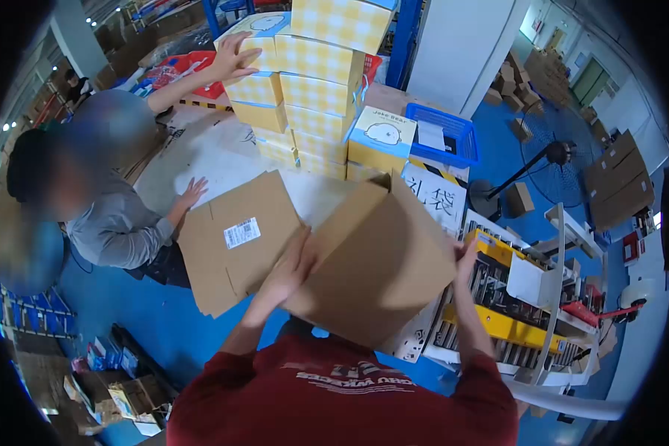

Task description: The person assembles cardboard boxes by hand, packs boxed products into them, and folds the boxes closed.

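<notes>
A brown cardboard box (379,260) is held in front of my chest, tilted, with a broad side toward me. My left hand (293,267) presses on its left side, and my right hand (465,260) grips its right edge, fingers partly hidden behind it. To the left, flattened cardboard sheets (201,245) with a white printed label (241,233) lie at the table edge, close by my left hand. Beyond the box stand stacked yellow checked gift boxes (316,97) and one with a bear picture on its lid (383,132).
At the left a co-worker (119,223) reaches one hand to the stacked boxes; the other rests near the flat sheets. A blue plastic basket (453,134) stands behind right. A yellow-sided roller conveyor (498,320) runs at the right, with a black fan (557,152) beyond.
</notes>
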The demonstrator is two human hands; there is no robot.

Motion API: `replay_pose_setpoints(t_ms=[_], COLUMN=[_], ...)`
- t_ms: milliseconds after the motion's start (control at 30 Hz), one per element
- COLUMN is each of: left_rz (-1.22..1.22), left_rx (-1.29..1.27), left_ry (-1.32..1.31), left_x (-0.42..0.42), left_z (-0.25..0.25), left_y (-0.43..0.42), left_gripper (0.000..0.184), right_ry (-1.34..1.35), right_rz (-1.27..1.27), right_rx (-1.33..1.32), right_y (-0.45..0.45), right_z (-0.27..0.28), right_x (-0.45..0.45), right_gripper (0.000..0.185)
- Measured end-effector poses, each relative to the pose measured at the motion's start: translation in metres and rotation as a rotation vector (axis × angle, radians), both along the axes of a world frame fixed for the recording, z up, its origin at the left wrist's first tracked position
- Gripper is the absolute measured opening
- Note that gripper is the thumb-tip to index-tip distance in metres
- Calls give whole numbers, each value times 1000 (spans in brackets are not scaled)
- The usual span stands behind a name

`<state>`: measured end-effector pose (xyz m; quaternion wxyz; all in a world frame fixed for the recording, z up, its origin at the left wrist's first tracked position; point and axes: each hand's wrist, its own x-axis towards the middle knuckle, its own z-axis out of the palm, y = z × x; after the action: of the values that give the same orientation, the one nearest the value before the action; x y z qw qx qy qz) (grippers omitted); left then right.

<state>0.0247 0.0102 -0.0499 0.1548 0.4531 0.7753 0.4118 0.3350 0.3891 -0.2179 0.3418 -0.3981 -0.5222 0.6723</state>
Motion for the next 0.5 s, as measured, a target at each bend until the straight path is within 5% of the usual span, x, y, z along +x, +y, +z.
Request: replay_pose_setpoints(t_ms=[33,67,133,233,300,400,467,500], left_rz=[88,25,-160,-267,-260,-547,-290,-236], left_rx=[-49,-16,78,148,106,-134,-337,-99], left_ry=[174,69,-255,-604,-745,40,133,-15], left_x=[4,-3,-19,-54,-56,-51,-32,-19], left_z=[22,19,8,-84,-108,-82,-41,-16], left_y=[8,10,7,-32,-46,-28,15,45], left_gripper=[56,55,54,54,56,66,78,76], right_ry=[180,324,551,443,474,822,393,236], right_rz=[5,38,-146,-222,-155,175,106,180], right_rx=[-192,-299,-529,-379,-364,-497,-775,-748], right_y=[3,2,-100,-133,-98,-53,-36,-25], right_z=[-49,-104,-25,-55,-122,-116,-3,1], right_x=[8,13,-23,-26,-13,-36,-70,-81], right_gripper=[73,81,77,75,73,64,63,60])
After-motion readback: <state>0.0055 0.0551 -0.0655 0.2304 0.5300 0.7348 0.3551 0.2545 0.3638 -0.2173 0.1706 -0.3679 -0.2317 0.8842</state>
